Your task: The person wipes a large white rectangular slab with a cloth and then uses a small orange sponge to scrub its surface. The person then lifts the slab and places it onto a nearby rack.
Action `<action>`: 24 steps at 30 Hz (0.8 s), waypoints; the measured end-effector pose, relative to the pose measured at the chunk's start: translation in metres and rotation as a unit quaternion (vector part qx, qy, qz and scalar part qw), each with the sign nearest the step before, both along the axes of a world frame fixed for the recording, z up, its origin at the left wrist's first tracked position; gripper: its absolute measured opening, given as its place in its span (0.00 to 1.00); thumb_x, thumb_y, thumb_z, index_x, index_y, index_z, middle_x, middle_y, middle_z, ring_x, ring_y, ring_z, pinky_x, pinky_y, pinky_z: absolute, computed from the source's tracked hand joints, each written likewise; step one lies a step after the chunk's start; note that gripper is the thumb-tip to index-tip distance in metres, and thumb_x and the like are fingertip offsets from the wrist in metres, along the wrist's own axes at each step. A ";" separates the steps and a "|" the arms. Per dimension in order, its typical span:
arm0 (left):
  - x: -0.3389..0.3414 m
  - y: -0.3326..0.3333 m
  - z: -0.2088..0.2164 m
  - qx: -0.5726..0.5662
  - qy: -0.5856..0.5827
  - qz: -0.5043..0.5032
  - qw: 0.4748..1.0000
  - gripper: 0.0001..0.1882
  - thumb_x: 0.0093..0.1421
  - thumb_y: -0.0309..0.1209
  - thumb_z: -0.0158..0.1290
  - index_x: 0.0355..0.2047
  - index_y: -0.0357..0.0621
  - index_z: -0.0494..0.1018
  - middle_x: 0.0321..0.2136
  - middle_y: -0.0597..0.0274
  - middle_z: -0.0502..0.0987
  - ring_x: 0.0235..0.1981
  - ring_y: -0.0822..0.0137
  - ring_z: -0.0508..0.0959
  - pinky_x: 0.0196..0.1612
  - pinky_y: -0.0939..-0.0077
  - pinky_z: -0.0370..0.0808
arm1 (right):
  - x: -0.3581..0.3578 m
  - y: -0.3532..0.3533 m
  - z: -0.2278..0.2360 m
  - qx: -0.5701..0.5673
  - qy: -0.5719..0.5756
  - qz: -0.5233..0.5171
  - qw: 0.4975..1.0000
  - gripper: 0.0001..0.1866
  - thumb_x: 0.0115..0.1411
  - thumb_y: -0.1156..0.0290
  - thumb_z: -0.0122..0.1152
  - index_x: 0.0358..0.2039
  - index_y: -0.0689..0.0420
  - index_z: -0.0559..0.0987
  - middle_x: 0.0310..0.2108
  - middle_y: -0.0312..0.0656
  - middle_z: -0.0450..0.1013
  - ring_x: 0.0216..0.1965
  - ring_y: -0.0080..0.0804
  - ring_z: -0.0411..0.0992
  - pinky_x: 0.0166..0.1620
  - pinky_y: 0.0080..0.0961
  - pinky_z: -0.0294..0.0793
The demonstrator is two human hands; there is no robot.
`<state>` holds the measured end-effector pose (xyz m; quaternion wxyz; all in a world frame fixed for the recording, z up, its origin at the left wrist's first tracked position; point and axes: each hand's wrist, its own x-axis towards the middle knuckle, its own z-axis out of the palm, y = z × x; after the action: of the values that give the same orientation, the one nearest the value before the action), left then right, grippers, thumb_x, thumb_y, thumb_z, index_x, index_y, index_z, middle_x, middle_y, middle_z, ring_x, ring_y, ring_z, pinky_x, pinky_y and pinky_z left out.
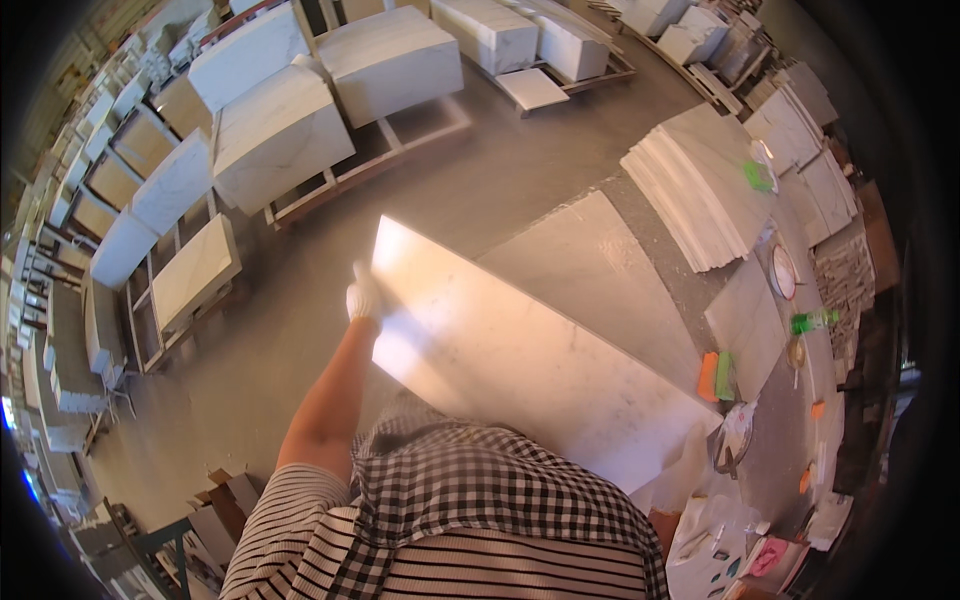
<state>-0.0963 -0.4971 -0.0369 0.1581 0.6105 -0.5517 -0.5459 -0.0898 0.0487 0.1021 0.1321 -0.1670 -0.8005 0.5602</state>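
Note:
A polished white marble slab (pixel 520 360) with faint grey veining spans the space in front of my body, tilted, with bright glare on its left end. My left hand (pixel 362 298), in a white glove, is closed on the slab's left edge. At the opposite end my right hand (pixel 688 468), gloved as well and partly blended with the pale stone, grips the lower right corner; its fingers are hardly distinct. Behind the slab lies a larger flat stone sheet (pixel 590 255) on the worktable.
Stacked marble tiles (pixel 690 190) stand at the table's far end. On the right are orange and green blocks (pixel 716 376), a green bottle (pixel 814 321) and a round bowl (pixel 783 272). Large marble stacks (pixel 280 130) on pallets and a low rail frame (pixel 375 150) line the floor.

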 end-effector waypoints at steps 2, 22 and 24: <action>0.011 -0.012 -0.004 0.019 0.011 0.043 0.999 0.47 0.64 0.64 0.36 0.50 0.21 0.72 0.42 0.41 0.78 0.43 0.55 0.77 0.47 0.61 0.71 | 0.003 -0.009 0.007 0.003 -0.024 -0.006 1.000 0.19 0.72 0.61 0.46 0.28 0.61 0.72 0.25 0.31 0.60 0.29 0.23 0.58 0.33 0.25 0.61; 0.181 -0.177 -0.011 0.075 0.140 0.316 0.935 0.37 0.62 0.56 0.46 0.48 0.26 0.74 0.42 0.48 0.79 0.44 0.56 0.75 0.50 0.65 0.69 | -0.001 -0.220 0.042 0.266 0.035 0.213 0.940 0.19 0.70 0.64 0.44 0.53 0.65 0.71 0.42 0.49 0.70 0.43 0.41 0.69 0.48 0.32 0.68; 0.206 -0.195 -0.011 0.079 0.156 0.353 0.919 0.36 0.62 0.55 0.47 0.47 0.26 0.75 0.42 0.49 0.79 0.43 0.56 0.76 0.49 0.66 0.70 | 0.003 -0.254 0.051 0.312 0.041 0.251 0.916 0.19 0.70 0.64 0.44 0.54 0.65 0.71 0.43 0.50 0.70 0.45 0.41 0.69 0.49 0.33 0.68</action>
<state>0.1097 -0.6919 -0.0474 0.3759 0.6834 -0.2235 -0.5845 -0.0871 -0.2053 0.1535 0.0653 0.1117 -0.9441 0.3032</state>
